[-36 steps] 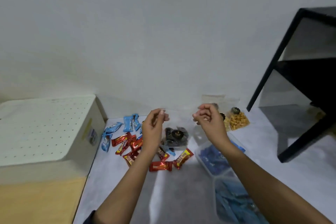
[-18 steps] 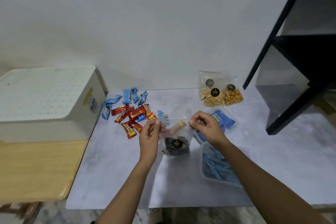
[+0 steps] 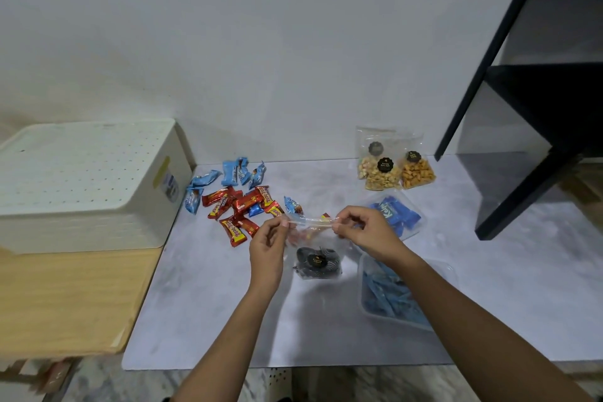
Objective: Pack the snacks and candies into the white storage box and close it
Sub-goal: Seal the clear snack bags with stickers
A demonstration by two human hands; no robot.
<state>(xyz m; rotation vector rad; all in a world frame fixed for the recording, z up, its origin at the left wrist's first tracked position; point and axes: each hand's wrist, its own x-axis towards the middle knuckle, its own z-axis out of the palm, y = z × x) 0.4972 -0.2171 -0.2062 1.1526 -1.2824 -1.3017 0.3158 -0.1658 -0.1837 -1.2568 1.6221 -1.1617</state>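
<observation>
Pinching the top seam of a clear pouch (image 3: 318, 254): thin glossy film, crinkled, pulled taut between the hands. Left hand (image 3: 266, 245) at the seam's 9 o'clock end, right hand (image 3: 367, 228) at its 3 o'clock end, fingers of both curled narrow and nipped onto the film. Low in the pouch, dark ridged pieces behind a round black sticker with gold print. Cannot tell whether its bottom edge touches the bench (image 3: 208, 303), smooth, pale grey and marbled.

Toward 9 o'clock, well apart from the pouch, the white storage box (image 3: 85, 183): matte plastic, rounded corners, lid on and dotted with rows of tiny holes, resting on a pale wooden board (image 3: 65, 297). At 11 o'clock, shiny red wrappers (image 3: 241, 209) in a loose heap, light blue wrappers (image 3: 235, 170) just beyond. At 1 o'clock, upright nut pouches (image 3: 385, 170), golden and knobbly. At 4 o'clock, a frosted tub (image 3: 450, 274) of blue sachets.
</observation>
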